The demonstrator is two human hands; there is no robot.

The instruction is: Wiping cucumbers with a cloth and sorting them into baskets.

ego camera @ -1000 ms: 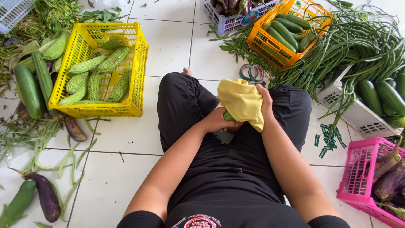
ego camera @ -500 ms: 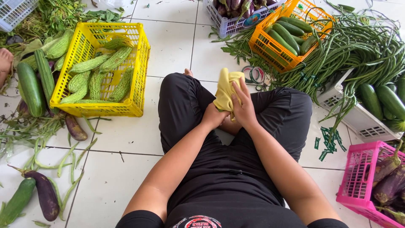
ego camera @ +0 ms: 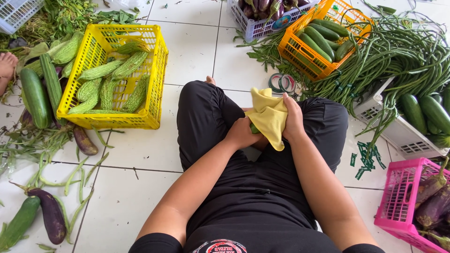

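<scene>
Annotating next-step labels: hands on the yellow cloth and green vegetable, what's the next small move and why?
Probably slide the yellow cloth further along the green vegetable: the right hand presses the cloth around it, the left hand holds its exposed end, and most of it is covered.

Head-worn view, steeply downward, close

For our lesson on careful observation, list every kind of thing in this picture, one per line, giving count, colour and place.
Yellow plastic crate: one, left, holding ridged green gourds.
Orange plastic crate: one, top right, holding green cucumbers.
Pink plastic crate: one, bottom right, holding purple eggplants.
White crate: one, right, holding dark cucumbers.
Long green beans: heap, top right.
Tape rolls: few, floor ahead.
Yellow cloth: one, over a green vegetable.
Left hand: grips the vegetable.
Right hand: holds the cloth.
</scene>
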